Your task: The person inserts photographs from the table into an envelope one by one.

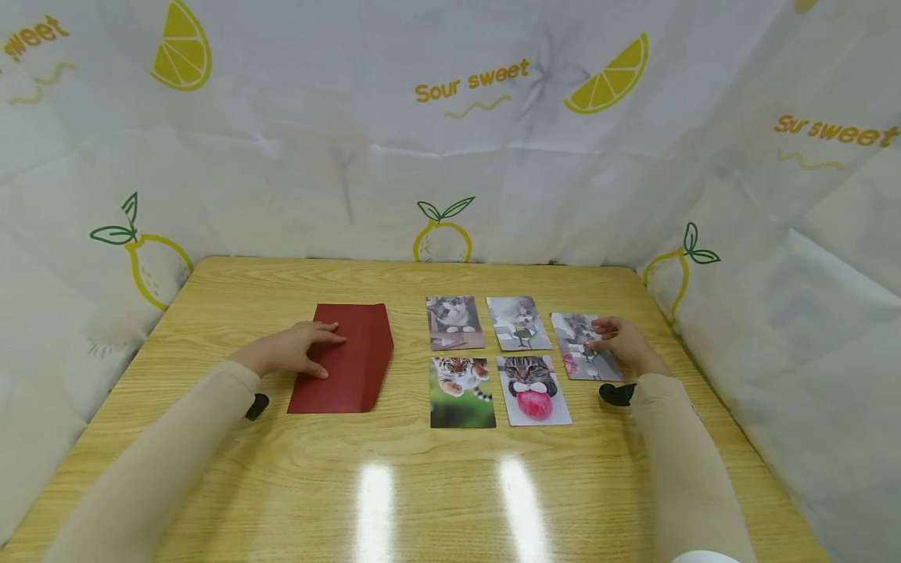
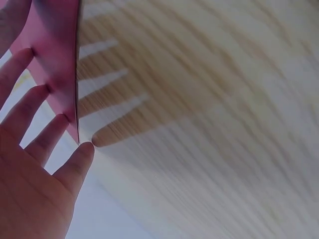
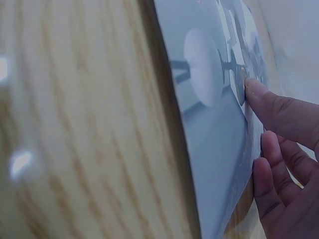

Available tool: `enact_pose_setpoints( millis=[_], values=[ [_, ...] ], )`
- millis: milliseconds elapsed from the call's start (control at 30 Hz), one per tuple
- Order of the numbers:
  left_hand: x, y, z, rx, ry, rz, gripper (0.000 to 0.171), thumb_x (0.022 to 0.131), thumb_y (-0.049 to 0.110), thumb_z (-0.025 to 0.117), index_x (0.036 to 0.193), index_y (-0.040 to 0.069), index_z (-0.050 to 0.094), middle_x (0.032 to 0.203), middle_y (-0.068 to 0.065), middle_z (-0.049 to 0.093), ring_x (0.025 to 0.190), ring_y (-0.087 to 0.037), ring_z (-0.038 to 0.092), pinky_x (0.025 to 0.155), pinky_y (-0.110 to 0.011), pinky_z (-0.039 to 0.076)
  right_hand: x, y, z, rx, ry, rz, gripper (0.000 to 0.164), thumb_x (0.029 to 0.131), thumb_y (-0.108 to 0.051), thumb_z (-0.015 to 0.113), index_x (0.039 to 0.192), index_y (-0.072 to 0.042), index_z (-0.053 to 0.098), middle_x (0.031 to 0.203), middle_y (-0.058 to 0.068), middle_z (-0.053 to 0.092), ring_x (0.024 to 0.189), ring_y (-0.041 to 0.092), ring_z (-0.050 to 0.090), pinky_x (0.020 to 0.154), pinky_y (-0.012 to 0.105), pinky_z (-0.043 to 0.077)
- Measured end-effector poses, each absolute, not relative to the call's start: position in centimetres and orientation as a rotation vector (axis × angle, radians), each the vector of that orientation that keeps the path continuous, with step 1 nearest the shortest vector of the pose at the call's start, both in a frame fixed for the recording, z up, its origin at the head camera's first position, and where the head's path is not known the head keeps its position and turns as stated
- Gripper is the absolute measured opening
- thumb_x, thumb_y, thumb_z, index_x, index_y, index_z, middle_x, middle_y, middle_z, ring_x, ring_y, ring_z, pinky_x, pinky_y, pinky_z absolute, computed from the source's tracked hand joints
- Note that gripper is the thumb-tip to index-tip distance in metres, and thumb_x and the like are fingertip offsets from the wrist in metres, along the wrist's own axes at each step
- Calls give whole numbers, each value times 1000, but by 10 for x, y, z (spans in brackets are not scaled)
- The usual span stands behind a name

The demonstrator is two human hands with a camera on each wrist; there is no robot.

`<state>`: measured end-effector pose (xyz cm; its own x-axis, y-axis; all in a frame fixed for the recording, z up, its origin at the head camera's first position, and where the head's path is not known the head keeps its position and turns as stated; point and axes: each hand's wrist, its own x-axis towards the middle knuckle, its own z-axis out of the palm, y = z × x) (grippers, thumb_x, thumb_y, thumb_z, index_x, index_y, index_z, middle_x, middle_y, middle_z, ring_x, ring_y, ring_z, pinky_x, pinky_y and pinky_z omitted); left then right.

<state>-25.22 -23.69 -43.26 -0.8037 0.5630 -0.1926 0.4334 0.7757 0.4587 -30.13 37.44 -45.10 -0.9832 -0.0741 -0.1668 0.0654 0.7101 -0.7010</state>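
On the left of the table a red envelope (image 1: 352,356) lies with its flap to the right. My left hand (image 1: 299,349) rests on its left part, fingers spread; the left wrist view shows these fingertips (image 2: 41,88) touching the red paper. At the right my right hand (image 1: 622,344) pinches the right edge of a cat photo card (image 1: 580,356), thumb on top and fingers at the edge. In the right wrist view the same photo card (image 3: 214,149) has its near edge slightly off the wood.
Left of that card lie a grey-and-white cat card (image 1: 454,322), a card with a cat and a small table (image 1: 521,324), a tiger cub card (image 1: 462,393) and a tabby card with a pink ball (image 1: 535,391). Behind hangs a white lemon-print cloth (image 1: 317,195).
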Motion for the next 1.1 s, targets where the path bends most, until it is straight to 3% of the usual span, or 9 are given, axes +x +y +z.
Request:
enact_pose_setpoints(
  millis=[367,1100],
  values=[
    [-257,-219,-429,770,2644,547,63,83,24,77,139,6,53,154,-24,31,140,-48,25,110,-59,32,-301,376,-450,22,2730,-1116,56,89,-16,71,134,7,47,125,26,50,107,33,50,77,24,44],
    [-267,-204,-428,775,2662,448,64,82,27,78,138,7,54,151,-25,34,139,-47,29,109,-57,34,-298,372,-447,19,2742,-1099,57,89,-15,71,135,9,46,128,29,49,110,37,50,84,34,45]
  ],
)
